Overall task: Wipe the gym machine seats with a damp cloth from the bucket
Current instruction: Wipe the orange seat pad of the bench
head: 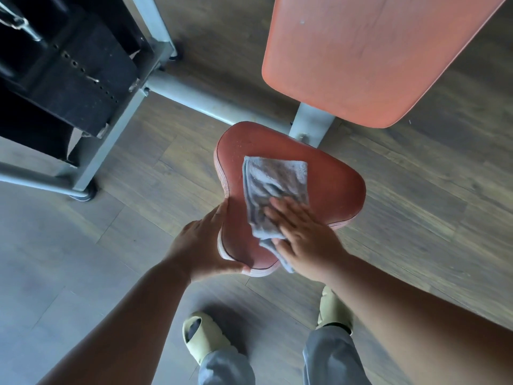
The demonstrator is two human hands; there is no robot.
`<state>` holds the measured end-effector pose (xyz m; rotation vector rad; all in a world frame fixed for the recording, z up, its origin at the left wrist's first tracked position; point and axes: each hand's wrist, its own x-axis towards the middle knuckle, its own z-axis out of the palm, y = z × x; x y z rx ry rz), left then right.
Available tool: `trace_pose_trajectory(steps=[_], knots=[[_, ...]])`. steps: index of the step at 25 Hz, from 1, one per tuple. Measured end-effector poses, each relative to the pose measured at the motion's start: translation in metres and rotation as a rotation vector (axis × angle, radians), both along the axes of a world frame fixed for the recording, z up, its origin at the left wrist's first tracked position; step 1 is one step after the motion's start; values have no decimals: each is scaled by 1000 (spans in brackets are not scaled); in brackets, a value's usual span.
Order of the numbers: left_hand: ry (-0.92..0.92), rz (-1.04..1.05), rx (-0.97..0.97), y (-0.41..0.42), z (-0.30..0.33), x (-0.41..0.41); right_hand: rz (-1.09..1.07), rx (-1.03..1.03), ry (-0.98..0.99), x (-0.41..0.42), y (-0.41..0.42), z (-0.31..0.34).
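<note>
A red padded seat (pixel 333 187) of a gym machine sits at the centre of the view. A grey-blue cloth (pixel 273 182) lies spread on its top. My right hand (pixel 302 237) presses flat on the near end of the cloth, fingers straight. My left hand (pixel 205 243) grips the seat's near left edge, thumb along the front rim and fingers curled round the side. A red backrest pad (pixel 374 56) rises beyond the seat at the upper right. No bucket is in view.
Grey steel frame tubes (pixel 191 95) run across the wooden floor behind the seat. A black weight stack (pixel 69 73) stands at the upper left. My feet in pale slides (pixel 205 334) stand just below the seat.
</note>
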<state>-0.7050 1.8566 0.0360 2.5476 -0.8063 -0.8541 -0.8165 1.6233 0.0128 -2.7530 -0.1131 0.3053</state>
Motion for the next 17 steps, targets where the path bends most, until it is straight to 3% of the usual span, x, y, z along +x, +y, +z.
trace_pose_trajectory(steps=[4, 7, 10, 13, 17], knots=[[73, 38, 1, -8, 7, 0, -428, -140, 113, -3, -80, -11], [113, 244, -47, -20, 3, -10, -627, -100, 186, 24, -66, -16], [-140, 343, 85, -55, -7, -29, -440, -3, 97, 22, -25, -16], [-224, 475, 158, -84, -11, -50, -179, 90, 36, -26, -25, -11], [-256, 552, 151, -86, -14, -53, -362, -66, 21, -4, -80, -24]])
